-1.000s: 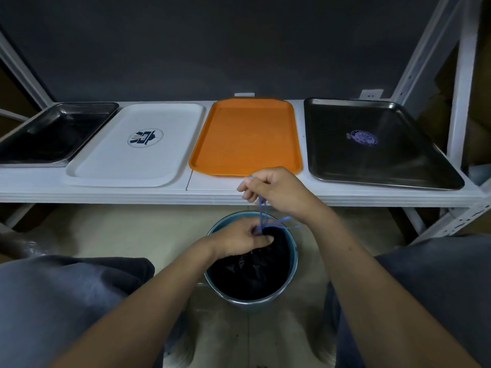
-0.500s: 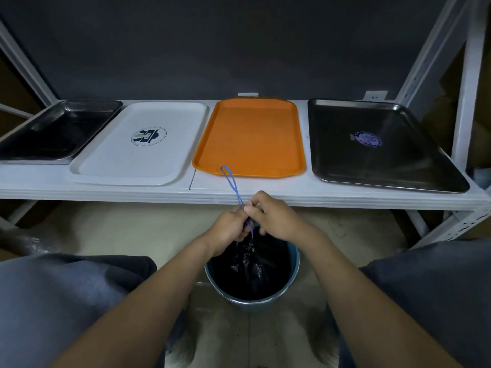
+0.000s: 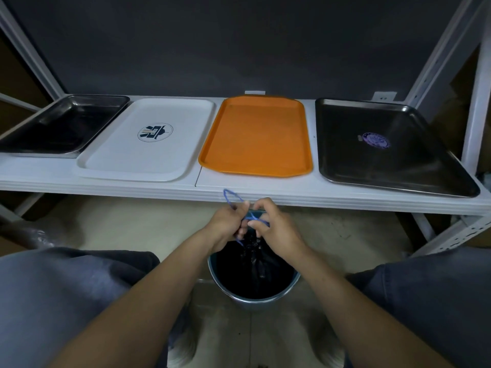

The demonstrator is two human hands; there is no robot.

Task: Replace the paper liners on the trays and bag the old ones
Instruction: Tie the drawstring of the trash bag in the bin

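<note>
Four bare trays [image 3: 255, 134] shelved; black bag [image 3: 255, 266] gathered in bin.

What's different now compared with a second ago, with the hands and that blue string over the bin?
The left hand rose out of the bin to meet the right hand; both now pinch the blue drawstring together above the gathered black bag, a loop poking up at the left. The four trays and the shelf stayed put.
</note>
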